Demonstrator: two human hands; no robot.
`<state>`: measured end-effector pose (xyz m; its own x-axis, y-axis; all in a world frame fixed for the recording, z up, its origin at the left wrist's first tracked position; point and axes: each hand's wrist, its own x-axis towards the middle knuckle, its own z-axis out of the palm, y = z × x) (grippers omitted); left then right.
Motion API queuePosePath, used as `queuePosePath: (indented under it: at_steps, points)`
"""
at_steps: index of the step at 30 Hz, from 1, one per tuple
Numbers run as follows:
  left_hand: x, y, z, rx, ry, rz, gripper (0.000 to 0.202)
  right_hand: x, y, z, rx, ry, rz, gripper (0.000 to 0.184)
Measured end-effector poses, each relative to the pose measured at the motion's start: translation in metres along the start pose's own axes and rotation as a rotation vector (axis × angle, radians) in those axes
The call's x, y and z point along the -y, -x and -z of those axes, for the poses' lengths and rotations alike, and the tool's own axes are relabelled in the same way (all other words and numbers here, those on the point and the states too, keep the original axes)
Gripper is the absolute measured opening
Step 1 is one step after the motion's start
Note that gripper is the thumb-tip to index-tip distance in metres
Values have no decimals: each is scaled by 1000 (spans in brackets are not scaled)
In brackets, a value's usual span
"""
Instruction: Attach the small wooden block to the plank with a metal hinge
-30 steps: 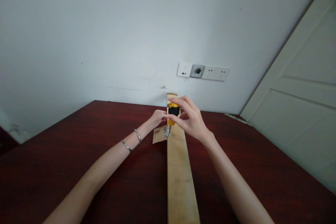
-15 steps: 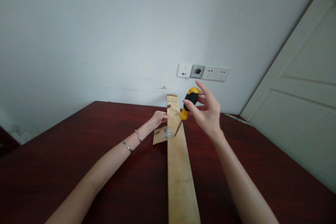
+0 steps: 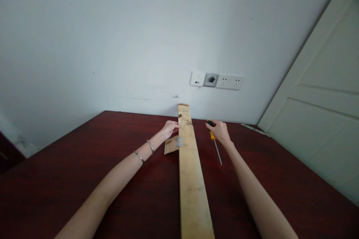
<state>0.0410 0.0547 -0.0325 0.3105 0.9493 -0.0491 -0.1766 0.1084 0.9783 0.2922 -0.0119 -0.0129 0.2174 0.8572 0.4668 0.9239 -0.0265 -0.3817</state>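
A long wooden board [image 3: 193,183] runs away from me toward the wall. On its left edge a metal hinge [image 3: 178,141] joins it to a short wooden piece [image 3: 171,145]. My left hand [image 3: 170,127] grips the board's left edge just beyond the hinge, its fingertips partly hidden. To the right of the board, my right hand [image 3: 220,131] is closed around the handle of a yellow and black screwdriver [image 3: 213,136]. The screwdriver's shaft slants down toward me over the table, apart from the board.
The dark red wooden table [image 3: 134,194] meets a white wall [image 3: 140,44] at its back edge. Wall sockets [image 3: 230,81] sit above it. A thin flat strip [image 3: 255,130] lies at the back right, near a white panelled door [image 3: 322,119].
My right hand has moved the screwdriver off the board, down and to the right, and its tip now points toward me. The left hand keeps its place at the board.
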Motion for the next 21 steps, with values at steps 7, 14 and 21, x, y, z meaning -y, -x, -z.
queuePosePath:
  at_steps: [7, 14, 21]
  points:
    - [2, 0, 1, 1, 13, -2, 8, -17, 8, -26, 103, 71, -55, 42]
    - [1, 3, 0, -3, 11, -16, 10, -21, 10, -37, 186, 79, -88, 44]
    - [3, 4, -1, -5, 2, -15, 8, -21, 10, -41, 252, 80, -115, 46]
